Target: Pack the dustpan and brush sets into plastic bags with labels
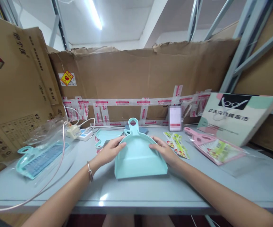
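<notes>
A light teal dustpan [140,154] is held up in the middle, its wide lip toward me and its looped handle pointing away. My left hand [114,146] grips the pan's left side, thumb on the inner face. On the opposite side my right hand [163,148] grips it the same way, fingers behind the rim. Behind my left hand lies another teal dustpan [104,137]. Blue bristles [143,130] show partly behind the held pan. Just right of my right hand lie green and yellow printed cards [177,143].
At left lies a bagged teal dustpan with a blue brush [42,159], a cable [62,157] crossing beside it. A power strip [85,134] stands behind. A bagged pink dustpan set [218,146], a phone [175,118] and a printed box [235,116] are at right. Cardboard [136,75] walls the back.
</notes>
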{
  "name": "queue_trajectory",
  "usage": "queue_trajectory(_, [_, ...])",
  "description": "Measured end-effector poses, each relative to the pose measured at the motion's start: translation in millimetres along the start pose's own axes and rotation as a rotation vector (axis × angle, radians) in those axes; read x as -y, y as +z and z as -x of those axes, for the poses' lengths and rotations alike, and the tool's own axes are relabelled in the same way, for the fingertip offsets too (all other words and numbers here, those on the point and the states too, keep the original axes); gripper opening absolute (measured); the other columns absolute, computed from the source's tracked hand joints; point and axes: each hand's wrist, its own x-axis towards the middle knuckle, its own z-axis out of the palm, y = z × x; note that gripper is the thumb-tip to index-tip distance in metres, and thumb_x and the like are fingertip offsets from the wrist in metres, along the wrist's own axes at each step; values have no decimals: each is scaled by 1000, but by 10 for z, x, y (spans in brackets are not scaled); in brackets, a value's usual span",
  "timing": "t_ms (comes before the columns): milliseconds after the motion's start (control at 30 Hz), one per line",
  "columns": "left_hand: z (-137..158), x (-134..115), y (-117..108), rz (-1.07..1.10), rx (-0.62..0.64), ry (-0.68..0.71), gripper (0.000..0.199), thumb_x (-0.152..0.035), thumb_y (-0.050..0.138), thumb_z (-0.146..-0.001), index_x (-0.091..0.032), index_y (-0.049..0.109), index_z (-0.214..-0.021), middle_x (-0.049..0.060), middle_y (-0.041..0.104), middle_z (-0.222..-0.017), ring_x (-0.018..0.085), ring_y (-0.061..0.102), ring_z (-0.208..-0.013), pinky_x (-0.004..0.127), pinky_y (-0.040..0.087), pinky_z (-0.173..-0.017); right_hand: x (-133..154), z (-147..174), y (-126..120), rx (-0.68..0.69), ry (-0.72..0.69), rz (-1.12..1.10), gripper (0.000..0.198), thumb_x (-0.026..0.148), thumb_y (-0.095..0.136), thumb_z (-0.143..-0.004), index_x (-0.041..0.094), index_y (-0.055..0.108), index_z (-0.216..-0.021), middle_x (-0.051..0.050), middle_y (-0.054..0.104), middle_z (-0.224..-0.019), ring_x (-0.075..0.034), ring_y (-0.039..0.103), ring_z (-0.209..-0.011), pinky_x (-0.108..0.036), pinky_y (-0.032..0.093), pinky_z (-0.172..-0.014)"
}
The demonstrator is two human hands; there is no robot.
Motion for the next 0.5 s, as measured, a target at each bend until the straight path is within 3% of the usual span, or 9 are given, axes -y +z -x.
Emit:
queue_trajectory(200, [-43, 80, 6, 100, -37, -24, 45, -41, 54, -80, -23, 53, -121, 4, 63, -114, 23, 56, -102, 32, 44, -85, -143, -32, -38, -47, -168, 212, 26, 41, 47, -74, 20, 51, -89, 0, 60, -71, -14, 57, -60, -26, 45, -55])
queue_trajectory(333, [-18, 140, -38, 92, -110, -44, 46, -40, 54, -78, -20, 55, -119, 5, 66, -107, 24, 58, -99, 32, 45, -82, -216, -239, -151, -89, -292, 470, 46, 47, 23, -86, 16, 57, -91, -7, 64, -79, -18, 61, -72, -32, 48, -66])
queue_trajectory(500, [-8, 206, 9, 103, -140, -51, 45, -42, 55, -76, -18, 59, -114, 5, 68, -101, 25, 58, -99, 33, 45, -82, -314, -658, -292, -113, -478, 956, 33, 36, 46, -79, 14, 61, -100, -15, 62, -106, -25, 56, -100, -40, 42, -86])
